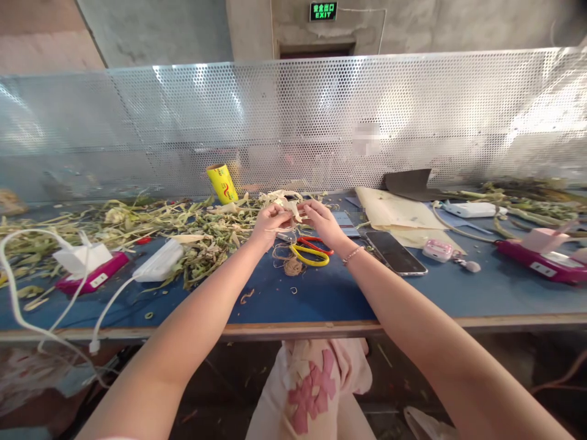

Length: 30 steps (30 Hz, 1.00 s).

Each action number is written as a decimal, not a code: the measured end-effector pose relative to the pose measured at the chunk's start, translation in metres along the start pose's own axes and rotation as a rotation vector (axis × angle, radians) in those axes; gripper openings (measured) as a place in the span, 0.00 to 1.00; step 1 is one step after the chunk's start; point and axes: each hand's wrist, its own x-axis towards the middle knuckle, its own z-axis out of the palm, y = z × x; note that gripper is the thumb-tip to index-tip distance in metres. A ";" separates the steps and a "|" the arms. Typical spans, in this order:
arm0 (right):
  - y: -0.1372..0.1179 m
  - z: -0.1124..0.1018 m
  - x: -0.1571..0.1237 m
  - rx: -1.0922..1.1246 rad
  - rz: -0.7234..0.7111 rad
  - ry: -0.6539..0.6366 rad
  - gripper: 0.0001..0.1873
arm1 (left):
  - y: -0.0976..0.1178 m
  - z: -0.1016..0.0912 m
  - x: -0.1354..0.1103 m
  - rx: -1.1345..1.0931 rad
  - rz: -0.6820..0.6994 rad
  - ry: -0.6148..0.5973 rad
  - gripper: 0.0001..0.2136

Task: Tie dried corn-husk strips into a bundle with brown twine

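Both my hands meet over the middle of the blue table (321,296). My left hand (269,221) and my right hand (321,221) are closed, pinching a small bundle of pale dried leaf strips (290,208) and a thin strand of twine between them. Below the hands lie a loose coil of twine (291,265) and scissors with yellow and red handles (312,252). A thin bracelet sits on my right wrist.
Green and dried plant trimmings (137,223) cover the left of the table. A yellow roll (222,183) stands at the back. White chargers with cables (158,263), pink devices (541,260), a phone (397,252), paper sheets (394,211) and a perforated metal screen (321,116) surround the spot.
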 end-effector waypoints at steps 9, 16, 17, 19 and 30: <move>0.003 -0.001 -0.009 -0.655 -0.391 -0.173 0.10 | -0.005 -0.011 0.004 0.001 0.015 0.106 0.16; 0.008 0.001 -0.006 -0.799 -0.438 -0.200 0.13 | -0.013 -0.011 0.005 0.002 -0.013 0.094 0.15; 0.008 0.001 -0.006 -0.819 -0.443 -0.195 0.12 | -0.013 -0.010 0.005 -0.003 -0.010 0.087 0.15; 0.007 0.001 -0.006 -0.843 -0.455 -0.178 0.09 | -0.013 -0.009 0.004 -0.011 -0.004 0.071 0.14; 0.002 0.003 -0.006 -0.609 -0.464 0.050 0.04 | -0.009 -0.002 0.002 -0.027 -0.102 0.008 0.09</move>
